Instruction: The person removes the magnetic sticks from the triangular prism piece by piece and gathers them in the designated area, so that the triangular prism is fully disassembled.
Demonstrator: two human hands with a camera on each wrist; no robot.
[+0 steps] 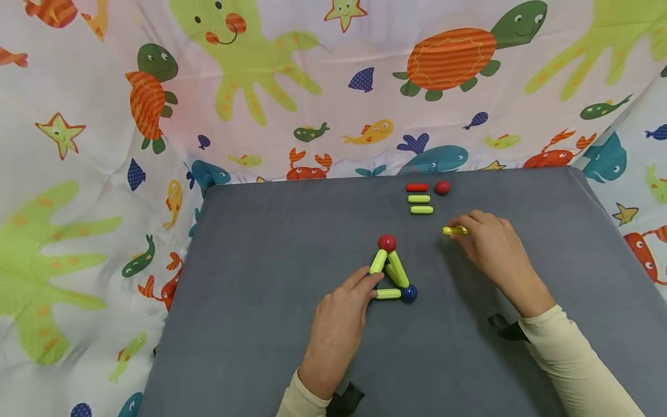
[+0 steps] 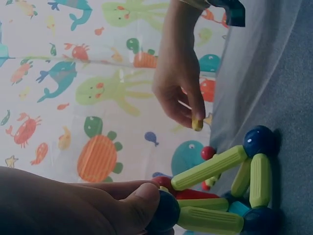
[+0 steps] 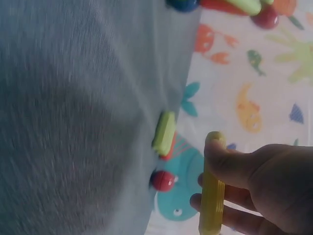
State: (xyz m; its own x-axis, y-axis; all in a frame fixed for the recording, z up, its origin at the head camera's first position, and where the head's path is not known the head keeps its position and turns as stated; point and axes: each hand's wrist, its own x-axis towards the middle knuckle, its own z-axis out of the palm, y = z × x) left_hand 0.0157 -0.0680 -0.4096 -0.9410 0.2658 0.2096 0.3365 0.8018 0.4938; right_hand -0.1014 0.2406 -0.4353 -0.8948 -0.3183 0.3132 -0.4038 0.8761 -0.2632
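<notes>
Your right hand (image 1: 492, 248) pinched a yellow rod (image 3: 212, 196), aligned left-to-right, right of the stick frame (image 1: 399, 270) your left hand (image 1: 337, 318) pinched.

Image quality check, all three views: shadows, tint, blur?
Head: fairly crisp, soft shadow on the table beside the right hand, pinkish cast on the curtain; left wrist: left hand dark in the foreground; right wrist: hazy, red ball soft-edged.

On grey cloth (image 1: 250, 249), a yellow-green, red and blue rod-and-ball frame (image 1: 398, 271) stands near-left of two yellow-green rods (image 1: 421, 210); beyond these, a red rod (image 1: 417, 187) lies left of a red ball (image 1: 442, 187).
</notes>
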